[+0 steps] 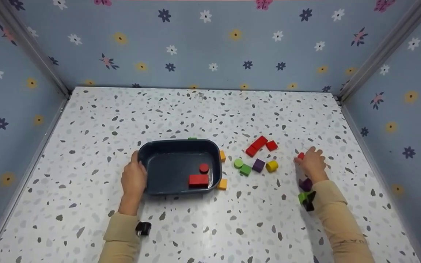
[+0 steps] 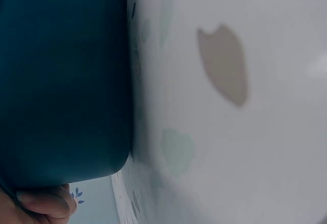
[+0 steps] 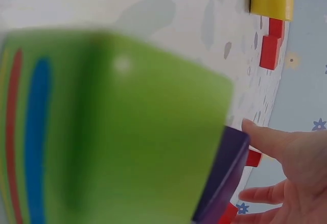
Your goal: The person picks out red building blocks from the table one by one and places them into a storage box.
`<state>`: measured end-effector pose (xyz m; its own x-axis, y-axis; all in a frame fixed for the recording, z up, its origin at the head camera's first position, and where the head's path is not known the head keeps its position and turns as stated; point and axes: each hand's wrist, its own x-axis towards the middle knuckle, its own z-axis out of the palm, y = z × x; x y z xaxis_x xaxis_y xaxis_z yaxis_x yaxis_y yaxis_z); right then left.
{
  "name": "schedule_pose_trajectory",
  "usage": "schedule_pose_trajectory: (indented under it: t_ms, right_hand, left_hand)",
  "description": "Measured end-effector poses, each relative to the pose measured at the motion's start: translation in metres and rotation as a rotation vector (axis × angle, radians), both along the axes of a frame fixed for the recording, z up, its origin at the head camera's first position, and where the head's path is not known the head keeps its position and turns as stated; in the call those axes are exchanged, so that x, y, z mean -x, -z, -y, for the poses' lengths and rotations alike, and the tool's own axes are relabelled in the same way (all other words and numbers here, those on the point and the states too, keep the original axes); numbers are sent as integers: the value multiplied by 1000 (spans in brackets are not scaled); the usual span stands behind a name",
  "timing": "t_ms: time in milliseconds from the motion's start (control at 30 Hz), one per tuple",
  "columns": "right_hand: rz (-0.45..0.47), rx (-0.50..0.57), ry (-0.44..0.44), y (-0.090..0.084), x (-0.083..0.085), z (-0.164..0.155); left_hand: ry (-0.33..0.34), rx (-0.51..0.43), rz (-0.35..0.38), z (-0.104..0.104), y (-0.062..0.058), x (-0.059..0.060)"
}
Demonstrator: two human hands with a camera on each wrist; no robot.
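Note:
My left hand (image 1: 133, 179) grips the left end of a dark blue tub (image 1: 170, 160), with curled fingers at its rim in the left wrist view. A red rectangular block (image 1: 198, 180) and a red round block (image 1: 204, 168) lie inside the tub. On the right, my right hand (image 1: 313, 164) reaches over a small red block (image 1: 300, 156), which shows between the spread thumb and fingers (image 3: 263, 193) in the right wrist view. Nearer my right wrist are a purple block (image 1: 305, 185) and a green block (image 1: 303, 198); the green one fills much of the right wrist view.
Between tub and right hand lie several red blocks (image 1: 260, 141), a yellow cylinder (image 1: 272, 166), a purple cube (image 1: 258, 165) and green blocks (image 1: 245, 170). Orange blocks (image 1: 222, 184) sit against the tub's right side. A green block (image 1: 192, 138) peeks out behind it. Flowered walls (image 1: 210, 44) enclose the table.

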<state>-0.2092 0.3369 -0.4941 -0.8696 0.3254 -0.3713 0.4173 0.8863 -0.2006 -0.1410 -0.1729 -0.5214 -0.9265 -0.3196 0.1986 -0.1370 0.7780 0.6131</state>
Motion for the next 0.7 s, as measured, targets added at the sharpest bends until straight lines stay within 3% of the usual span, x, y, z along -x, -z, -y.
schedule_pose_trajectory:
  t_ms: [400,700]
  right_hand:
    - [-47,-22,-50,0,-1,-2]
    - [-105,-30,-71,1,-5,1]
  left_hand:
    - [5,-11,30,0,-1,-1]
    - [-7,-10,-20,0,1,0]
